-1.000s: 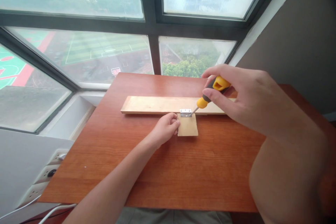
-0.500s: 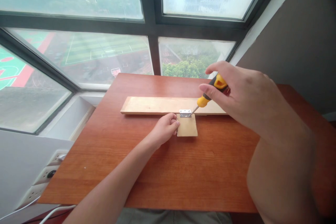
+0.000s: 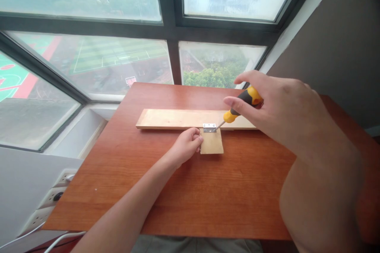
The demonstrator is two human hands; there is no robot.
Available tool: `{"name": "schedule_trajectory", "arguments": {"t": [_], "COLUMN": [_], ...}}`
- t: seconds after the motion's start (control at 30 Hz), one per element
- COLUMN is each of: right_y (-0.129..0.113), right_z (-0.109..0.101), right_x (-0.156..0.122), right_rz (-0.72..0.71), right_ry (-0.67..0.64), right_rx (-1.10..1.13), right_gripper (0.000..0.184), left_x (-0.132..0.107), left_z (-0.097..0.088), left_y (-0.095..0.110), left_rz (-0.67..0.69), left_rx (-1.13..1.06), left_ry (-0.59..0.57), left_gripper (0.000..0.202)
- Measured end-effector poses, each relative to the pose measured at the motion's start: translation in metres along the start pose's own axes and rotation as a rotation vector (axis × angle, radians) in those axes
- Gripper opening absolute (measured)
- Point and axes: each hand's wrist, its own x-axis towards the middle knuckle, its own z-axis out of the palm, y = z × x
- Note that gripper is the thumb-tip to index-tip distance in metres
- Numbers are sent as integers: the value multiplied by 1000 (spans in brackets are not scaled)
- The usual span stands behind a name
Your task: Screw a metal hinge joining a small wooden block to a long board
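A yellow-and-black screwdriver (image 3: 243, 102) slants down to the left in my right hand (image 3: 276, 102), its thumb and fingers around the handle. The tip meets the right part of a silver metal hinge (image 3: 209, 128). That hinge spans the front edge of a long pale wooden board (image 3: 175, 118) and a small square wooden piece (image 3: 211, 144). My left hand (image 3: 189, 143) pinches the small piece at its left edge, fingers closed. Whether a screw sits under the tip is too small to tell.
The reddish-brown table (image 3: 184, 197) carries the board and the small piece. Windows with a dark frame (image 3: 173, 33) rise behind it. At lower left, wall sockets (image 3: 49, 201) and a white cable (image 3: 63, 239) lie beside the table's edge.
My right hand has turned slightly and shifted a little to the right, rolling the screwdriver's handle. The tip stays at the hinge. My left hand has not moved.
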Motion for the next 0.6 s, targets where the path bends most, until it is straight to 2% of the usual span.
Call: {"name": "schedule_trajectory", "arguments": {"t": [0.07, 0.23, 0.37, 0.43, 0.5, 0.6], "right_y": [4, 10, 5, 3, 3, 5], "right_z": [-2, -8, -5, -3, -2, -5], "right_x": [-2, -7, -3, -2, -2, -7], "right_rz": [-16, -204, -126, -71, -62, -177], "right_ry": [-26, -97, -51, -26, -36, -89], "right_rx": [44, 216, 48, -19, 25, 176], "right_gripper": [43, 50, 35, 34, 37, 43], "left_x": [0, 2, 1, 0, 0, 0], "left_z": [0, 0, 1, 1, 1, 2], "left_y": [0, 0, 1, 1, 2, 2], "left_rz": [4, -4, -10, -11, -7, -8], "left_rx": [4, 7, 10, 10, 8, 1], "left_ry": [0, -6, -5, -3, -1, 2], "left_gripper": [12, 11, 11, 11, 11, 10]}}
